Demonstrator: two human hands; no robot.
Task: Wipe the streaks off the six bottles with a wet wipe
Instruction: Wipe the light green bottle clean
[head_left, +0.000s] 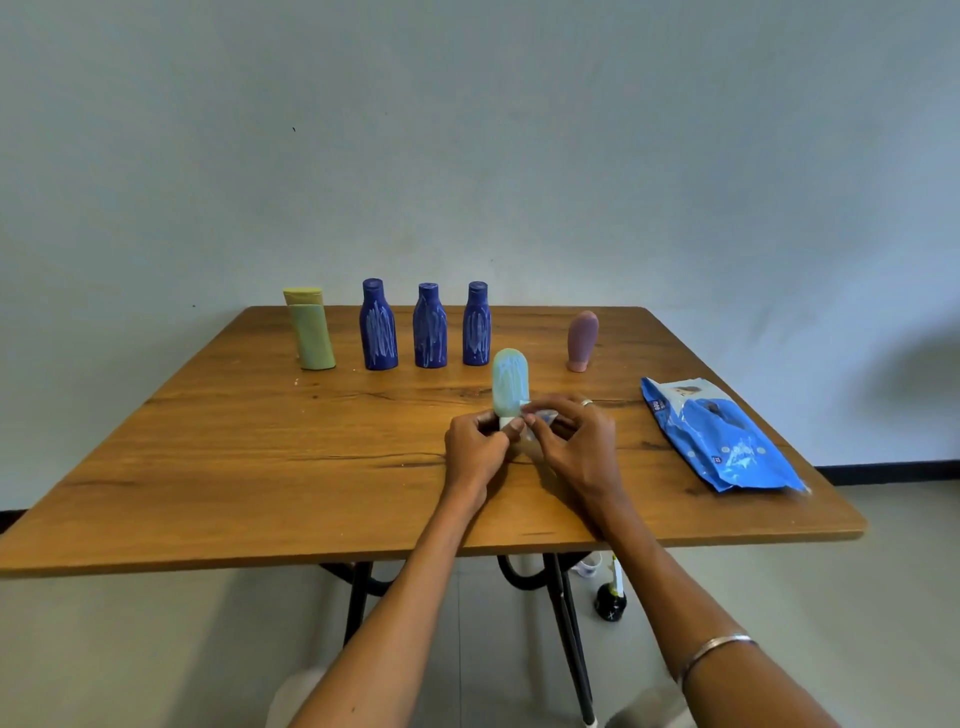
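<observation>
The only print sits on the blue wipes packet (722, 439), at about three o'clock on the wooden table (260, 467). Its lettering and a small dark number tag are too blurred to read. The bottles carry no legible labels.

Both arms reach forward, left hand (475, 449) and right hand (576, 447) close together, fingers curled.
</observation>
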